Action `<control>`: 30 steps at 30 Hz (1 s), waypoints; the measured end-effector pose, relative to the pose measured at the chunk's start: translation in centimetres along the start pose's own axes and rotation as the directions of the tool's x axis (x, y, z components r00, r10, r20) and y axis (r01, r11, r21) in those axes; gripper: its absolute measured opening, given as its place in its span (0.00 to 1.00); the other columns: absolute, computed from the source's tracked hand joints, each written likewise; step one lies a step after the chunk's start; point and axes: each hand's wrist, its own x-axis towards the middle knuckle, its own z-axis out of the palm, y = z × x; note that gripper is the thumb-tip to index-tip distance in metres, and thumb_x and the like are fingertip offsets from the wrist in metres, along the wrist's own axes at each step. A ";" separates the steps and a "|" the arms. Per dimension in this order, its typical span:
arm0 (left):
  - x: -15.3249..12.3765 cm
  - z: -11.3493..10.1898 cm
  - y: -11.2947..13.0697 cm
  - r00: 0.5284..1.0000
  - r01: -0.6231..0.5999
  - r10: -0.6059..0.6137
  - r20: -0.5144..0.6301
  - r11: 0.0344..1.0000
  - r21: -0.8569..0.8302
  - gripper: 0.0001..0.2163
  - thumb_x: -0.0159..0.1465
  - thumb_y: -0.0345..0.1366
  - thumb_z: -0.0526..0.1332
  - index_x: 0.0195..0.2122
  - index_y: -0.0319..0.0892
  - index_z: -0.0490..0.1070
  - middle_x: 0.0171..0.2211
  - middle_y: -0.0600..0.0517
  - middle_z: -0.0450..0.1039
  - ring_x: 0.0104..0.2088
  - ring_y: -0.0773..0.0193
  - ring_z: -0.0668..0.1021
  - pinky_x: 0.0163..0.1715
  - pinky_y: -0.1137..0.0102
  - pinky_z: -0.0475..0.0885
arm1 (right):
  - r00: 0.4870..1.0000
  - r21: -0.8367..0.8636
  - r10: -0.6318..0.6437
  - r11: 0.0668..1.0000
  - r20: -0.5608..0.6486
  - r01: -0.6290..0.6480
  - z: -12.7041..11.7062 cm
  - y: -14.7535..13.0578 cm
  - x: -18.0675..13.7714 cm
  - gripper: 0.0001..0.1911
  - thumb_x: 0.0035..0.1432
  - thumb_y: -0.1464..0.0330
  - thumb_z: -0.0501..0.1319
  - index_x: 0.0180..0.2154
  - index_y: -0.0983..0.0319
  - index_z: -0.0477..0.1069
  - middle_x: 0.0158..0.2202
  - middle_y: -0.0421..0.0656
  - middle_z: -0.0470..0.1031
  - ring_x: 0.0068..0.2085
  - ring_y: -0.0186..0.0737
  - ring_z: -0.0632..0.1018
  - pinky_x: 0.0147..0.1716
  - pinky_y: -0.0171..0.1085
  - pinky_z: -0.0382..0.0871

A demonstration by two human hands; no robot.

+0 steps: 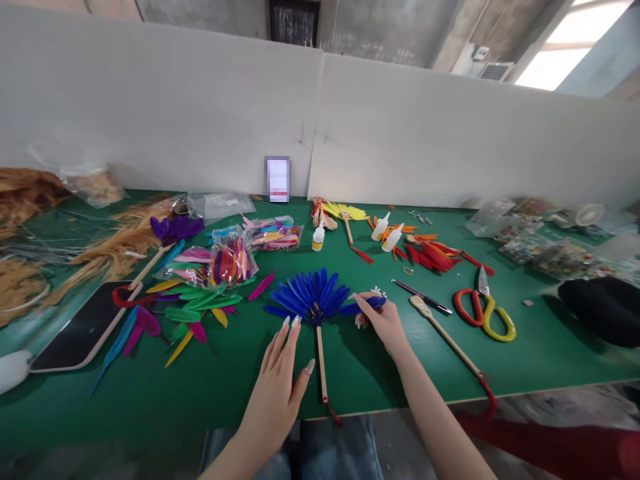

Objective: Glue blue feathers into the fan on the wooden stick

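In front of me a fan of blue feathers (309, 297) lies on the green table, its wooden handle (321, 367) pointing toward me with a red cord at the end. My left hand (280, 380) rests beside the fan's lower left, fingers stretched out, fingertips near the base of the feathers and holding nothing. At the fan's right side, my right hand (383, 320) pinches a single blue feather (373, 302), which lies sideways with one end at the fan's edge. Part of that feather is hidden by the fingers. Small white pieces (379, 291) show behind the right hand.
Scissors (484, 308), dark tweezers (423, 297) and a bare wooden fan handle (447, 340) lie to the right. Glue bottles (318, 237), a yellow feather fan (345, 212) and red feathers (434, 255) are farther back. Loose feathers (187, 313) and a paper-cutter-like black board (83, 327) are left.
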 end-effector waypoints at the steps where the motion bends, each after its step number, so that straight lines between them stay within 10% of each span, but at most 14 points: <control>1: 0.0 0.0 0.0 1.000 0.002 -0.002 0.000 1.000 0.003 0.28 0.70 0.38 0.47 0.67 0.49 0.33 0.64 0.45 0.53 0.64 0.52 0.56 0.55 0.54 0.65 | 1.000 0.002 0.000 1.000 0.000 0.000 0.0 0.0 0.0 0.21 0.46 0.52 0.67 0.31 0.64 0.74 0.13 0.37 0.71 0.15 0.31 0.70 0.16 0.29 0.64; 30: 0.1 -0.1 0.0 0.999 -0.019 0.018 0.038 1.000 0.024 0.28 0.70 0.37 0.46 0.67 0.50 0.32 0.65 0.47 0.52 0.65 0.54 0.56 0.56 0.55 0.64 | 0.999 0.134 0.050 0.990 -0.002 -0.050 -0.1 -1.1 -0.7 0.19 0.44 0.56 0.70 0.31 0.64 0.72 0.12 0.35 0.69 0.15 0.30 0.69 0.16 0.30 0.62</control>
